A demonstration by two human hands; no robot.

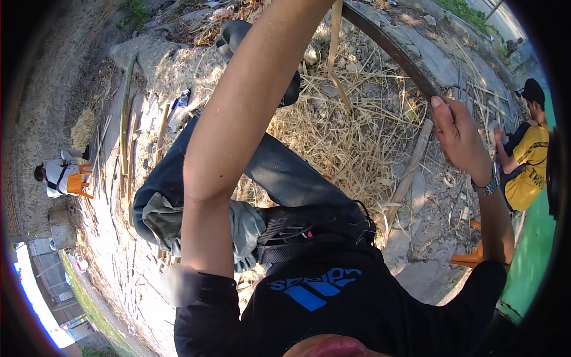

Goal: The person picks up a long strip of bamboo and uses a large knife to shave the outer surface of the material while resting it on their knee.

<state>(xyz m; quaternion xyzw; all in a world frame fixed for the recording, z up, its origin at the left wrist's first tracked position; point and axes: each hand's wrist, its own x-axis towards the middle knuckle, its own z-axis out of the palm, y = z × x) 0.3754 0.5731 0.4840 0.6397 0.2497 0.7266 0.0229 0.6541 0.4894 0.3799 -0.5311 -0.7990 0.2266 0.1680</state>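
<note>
At the right, my right hand is closed around the near end of a long, dark, flat strip, the thumb lying along it. The strip runs up and left to the top edge; I cannot make out whether it is a blade or a length of bamboo. My left forearm crosses the view upward and leaves it at the top, so the left hand is out of sight. Near that edge a thin pale strip hangs down toward a heap of straw-coloured shavings.
A wooden stick lies by the shavings, beside my bent legs. Close on the right sits a person in yellow; another person sits far left on an orange chair. Long poles lie at the left.
</note>
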